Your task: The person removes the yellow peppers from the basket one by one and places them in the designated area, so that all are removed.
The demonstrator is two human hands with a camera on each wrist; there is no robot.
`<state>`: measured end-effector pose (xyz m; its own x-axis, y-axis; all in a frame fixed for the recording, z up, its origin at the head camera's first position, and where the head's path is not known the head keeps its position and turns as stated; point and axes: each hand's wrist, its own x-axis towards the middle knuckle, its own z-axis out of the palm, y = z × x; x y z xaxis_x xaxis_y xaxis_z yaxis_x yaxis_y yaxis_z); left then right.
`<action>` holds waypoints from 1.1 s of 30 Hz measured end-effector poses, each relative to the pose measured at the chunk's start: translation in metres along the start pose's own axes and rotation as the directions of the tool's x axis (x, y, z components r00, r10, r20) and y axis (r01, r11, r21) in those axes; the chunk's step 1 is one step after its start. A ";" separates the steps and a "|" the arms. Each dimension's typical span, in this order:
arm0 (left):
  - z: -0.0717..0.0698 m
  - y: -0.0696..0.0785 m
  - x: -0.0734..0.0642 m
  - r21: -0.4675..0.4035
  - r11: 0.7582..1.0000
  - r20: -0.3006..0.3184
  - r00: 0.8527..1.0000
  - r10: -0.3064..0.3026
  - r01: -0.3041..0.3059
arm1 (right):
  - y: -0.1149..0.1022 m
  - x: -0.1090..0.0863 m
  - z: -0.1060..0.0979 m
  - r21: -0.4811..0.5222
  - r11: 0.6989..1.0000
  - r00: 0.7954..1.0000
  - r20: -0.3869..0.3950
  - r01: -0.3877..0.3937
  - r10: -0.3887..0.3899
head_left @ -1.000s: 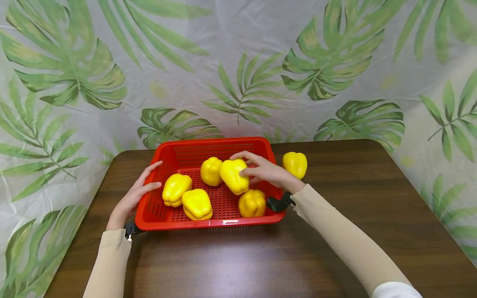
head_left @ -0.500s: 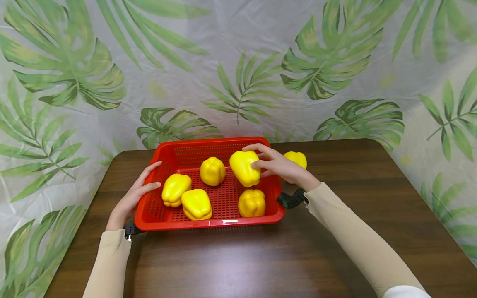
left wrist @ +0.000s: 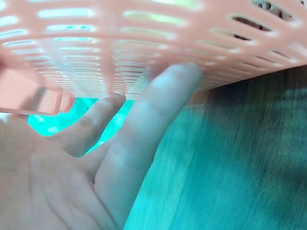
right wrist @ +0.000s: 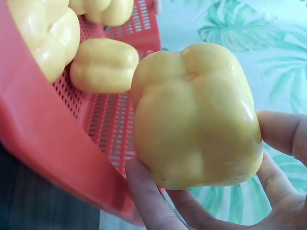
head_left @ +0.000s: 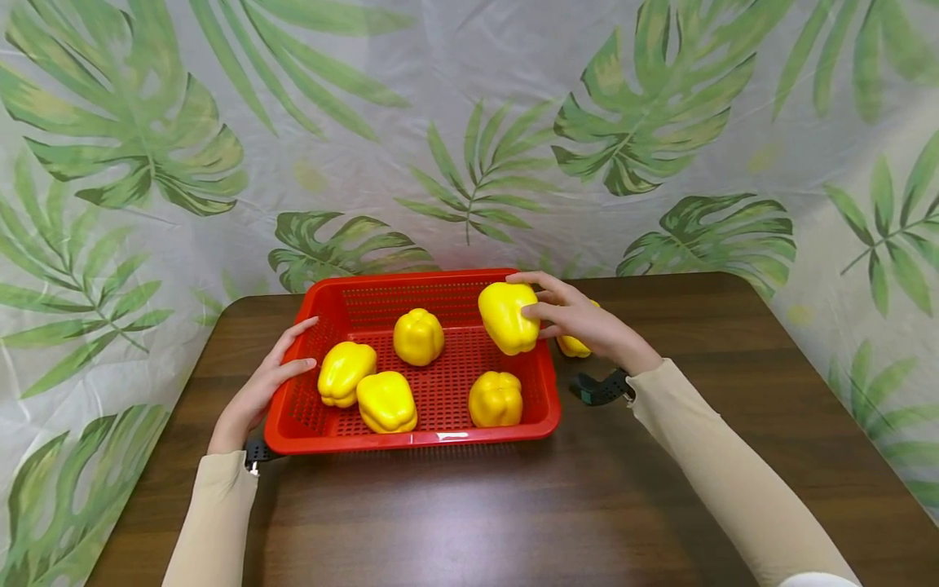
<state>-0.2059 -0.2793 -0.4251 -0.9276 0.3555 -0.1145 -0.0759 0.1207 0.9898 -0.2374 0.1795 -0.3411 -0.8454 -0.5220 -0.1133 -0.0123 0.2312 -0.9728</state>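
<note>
My right hand [head_left: 587, 322] grips a yellow bell pepper [head_left: 506, 316] and holds it over the right rim of a red plastic basket [head_left: 352, 444]. In the right wrist view the thumb and fingertips press that pepper's sides, its lobed end facing the camera. My left hand [head_left: 258, 390] holds the basket's left rim, thumb and forefinger over the edge; the left wrist view shows other fingers [left wrist: 144, 120] straight against the slotted outer wall. Inside the basket lie several more bell peppers: two at the left, one at the back middle [head_left: 418, 337], one at the front right [head_left: 495, 399].
Another yellow bell pepper [head_left: 574, 346] stands on the table right of the basket, mostly hidden behind my right hand. The dark wooden table [head_left: 455, 522] extends in front and to the right. A leaf-print cloth [head_left: 469, 163] hangs close behind the table's back edge.
My right hand has lifted its bell pepper from above the basket's middle toward the right rim, now overlapping the pepper on the table. The left hand and basket have stayed put.
</note>
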 end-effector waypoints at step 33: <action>0.001 0.000 -0.001 -0.006 1.000 -0.006 1.000 -0.003 0.003 | 0.020 -0.036 -0.050 0.029 0.999 0.992 -0.127 0.021 -0.017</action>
<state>-0.2049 -0.2785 -0.4249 -0.9295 0.3499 -0.1166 -0.0805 0.1162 0.9900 -0.2336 0.2437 -0.3462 -0.9060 -0.4173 -0.0702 -0.0143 0.1960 -0.9805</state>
